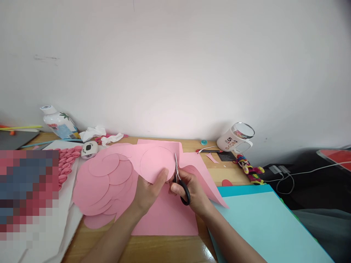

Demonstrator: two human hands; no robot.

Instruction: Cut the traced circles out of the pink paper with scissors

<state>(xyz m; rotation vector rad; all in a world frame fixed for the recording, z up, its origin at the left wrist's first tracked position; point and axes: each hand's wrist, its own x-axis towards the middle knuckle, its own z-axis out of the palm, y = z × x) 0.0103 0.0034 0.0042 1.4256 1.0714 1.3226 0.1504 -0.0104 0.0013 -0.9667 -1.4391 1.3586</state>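
My left hand (149, 191) grips a sheet of pink paper (157, 164), its thumb on top near the lower edge of a circle outlined on it. In my right hand (190, 186) is a pair of scissors (185, 193) with black handles, fingers in the loops. The blades point away from me, slightly parted, at the right side of the outlined circle. Part of the sheet curls up to the right of the scissors. Under both hands lies more pink paper (167, 223). Just left of my left hand is a pile of pink paper circles (102, 186).
A white mug (231, 140) stands at the back right, near a small colourful figure (248, 170). Light blue sheets (263, 223) lie at the right. On the left are a white bottle (59, 122), crumpled tissues (93, 133) and a white round gadget (89, 149). A wall rises behind.
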